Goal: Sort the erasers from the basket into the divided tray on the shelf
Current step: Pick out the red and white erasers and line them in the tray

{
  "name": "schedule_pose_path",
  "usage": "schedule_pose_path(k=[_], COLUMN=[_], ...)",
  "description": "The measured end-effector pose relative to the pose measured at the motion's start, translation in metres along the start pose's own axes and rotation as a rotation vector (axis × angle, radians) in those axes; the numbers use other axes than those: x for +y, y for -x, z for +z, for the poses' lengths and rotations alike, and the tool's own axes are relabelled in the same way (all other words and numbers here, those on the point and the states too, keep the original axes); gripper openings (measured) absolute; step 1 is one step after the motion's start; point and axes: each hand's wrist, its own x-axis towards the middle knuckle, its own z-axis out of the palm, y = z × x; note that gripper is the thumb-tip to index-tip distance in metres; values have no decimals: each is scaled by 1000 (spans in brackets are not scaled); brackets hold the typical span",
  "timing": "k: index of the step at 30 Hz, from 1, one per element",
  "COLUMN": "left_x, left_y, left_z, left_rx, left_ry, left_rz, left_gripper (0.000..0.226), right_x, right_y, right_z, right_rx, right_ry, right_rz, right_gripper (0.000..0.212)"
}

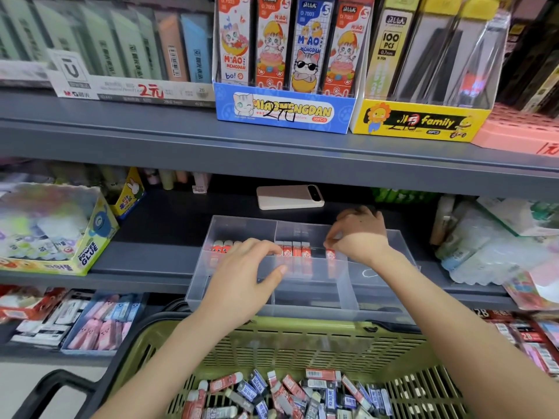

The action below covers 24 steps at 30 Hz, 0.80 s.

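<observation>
A clear divided tray sits on the middle shelf, overhanging its front edge. Its back middle compartment holds a row of upright red erasers; the back left compartment holds red erasers with faces. My right hand pinches one red eraser standing at the right end of that row. My left hand hovers over the tray's left side, fingers relaxed and touching the row's left end. Below, a green basket holds several loose red, blue and black erasers.
A phone lies on the shelf behind the tray. A glue box stands left, plastic-wrapped packs right. The upper shelf carries pencil lead boxes. The basket's black handle juts out at lower left.
</observation>
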Motion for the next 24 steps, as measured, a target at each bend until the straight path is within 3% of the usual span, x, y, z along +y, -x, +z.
schedule_pose_path(k=[5, 10, 16, 21, 24], left_x=[0, -2, -2, -9, -16], left_y=[0, 0, 3, 29, 60], left_z=[1, 1, -5, -23, -25], left_rx=[-1, 6, 96, 317, 424], left_ry=[-3, 12, 71, 113, 121], left_rz=[-5, -2, 29, 79, 110], left_gripper=[32, 30, 24, 10, 14], right_x=[-6, 3, 7, -20, -40], right_y=[-2, 2, 32, 94, 139], right_z=[5, 6, -3, 3, 31], right_rx=[17, -34, 182, 523, 491], right_ry=[41, -81, -407, -750, -874], right_rz=[-4, -32, -7, -274, -448], right_gripper=[23, 19, 13, 8, 21])
